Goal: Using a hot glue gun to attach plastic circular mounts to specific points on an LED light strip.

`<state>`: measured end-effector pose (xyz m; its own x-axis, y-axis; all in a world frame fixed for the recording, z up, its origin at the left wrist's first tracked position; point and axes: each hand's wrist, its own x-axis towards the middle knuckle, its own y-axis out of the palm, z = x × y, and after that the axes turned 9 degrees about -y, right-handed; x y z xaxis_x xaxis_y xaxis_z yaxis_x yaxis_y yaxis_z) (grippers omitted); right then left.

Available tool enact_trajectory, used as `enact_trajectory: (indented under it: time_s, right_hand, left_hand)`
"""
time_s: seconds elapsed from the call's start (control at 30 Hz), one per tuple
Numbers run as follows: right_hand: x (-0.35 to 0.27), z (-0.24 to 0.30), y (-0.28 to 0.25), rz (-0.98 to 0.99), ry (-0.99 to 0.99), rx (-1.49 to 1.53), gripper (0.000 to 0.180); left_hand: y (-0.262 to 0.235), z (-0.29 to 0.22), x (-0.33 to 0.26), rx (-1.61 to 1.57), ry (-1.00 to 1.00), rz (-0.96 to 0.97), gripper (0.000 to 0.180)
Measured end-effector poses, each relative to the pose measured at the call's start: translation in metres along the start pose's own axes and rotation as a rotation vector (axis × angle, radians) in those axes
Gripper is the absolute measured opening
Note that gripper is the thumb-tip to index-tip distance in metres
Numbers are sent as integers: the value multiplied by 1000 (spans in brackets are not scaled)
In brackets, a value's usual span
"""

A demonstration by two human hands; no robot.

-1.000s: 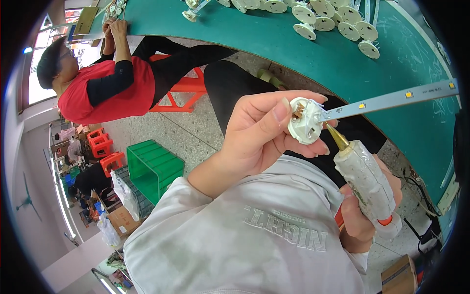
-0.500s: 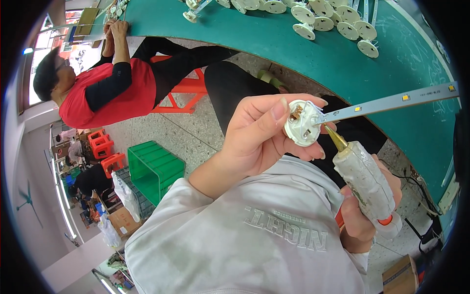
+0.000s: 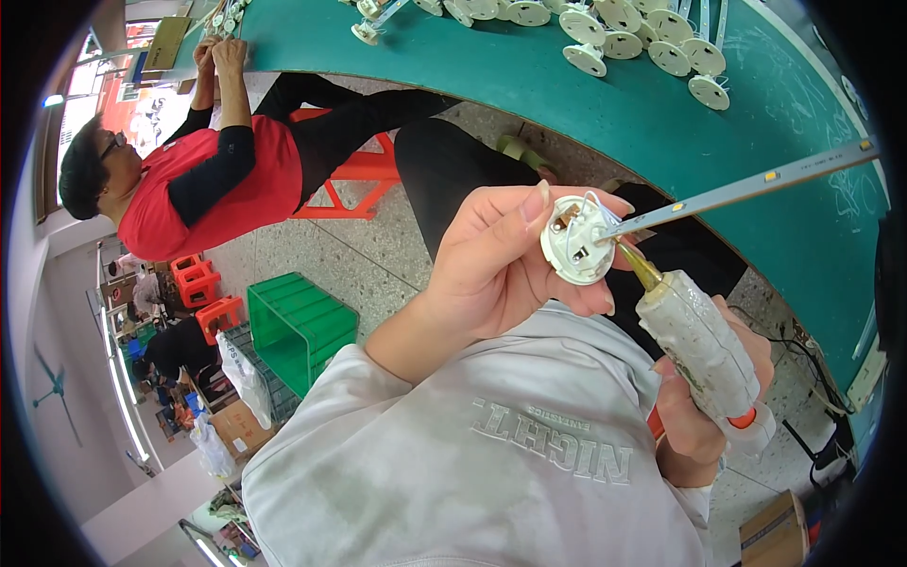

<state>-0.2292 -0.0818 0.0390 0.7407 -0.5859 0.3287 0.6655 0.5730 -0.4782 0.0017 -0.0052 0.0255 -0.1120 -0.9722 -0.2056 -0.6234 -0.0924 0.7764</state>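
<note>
At far left, a person in a red top [image 3: 203,194] sits at the green worktop [image 3: 425,64]; then a green crate [image 3: 300,331]. The left hand [image 3: 491,246] pinches a white round cap [image 3: 573,244] between thumb and fingers, above the lap. The right hand [image 3: 694,425] grips a whitish glue gun [image 3: 697,345], fingers wrapped around it, brass tip by the joint where the light strip [image 3: 726,191] leaves the cap, slanting right.

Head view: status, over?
Left grip: holding round white base. Right grip: holding glue gun, nozzle at inner end of LED strip, contact unclear. No obstruction visible.
</note>
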Motion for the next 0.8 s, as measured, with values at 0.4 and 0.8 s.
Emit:
enact_trajectory:
  time_s: [0.4, 0.8]
  right_hand:
    - [-9, -1, 2, -40, -31, 134, 27]
    - [-8, -2, 5, -64, 39, 158, 36]
  left_hand:
    - [9, 16, -6, -132, 32, -4, 52]
    - [5, 18, -6, -281, -16, 1, 61]
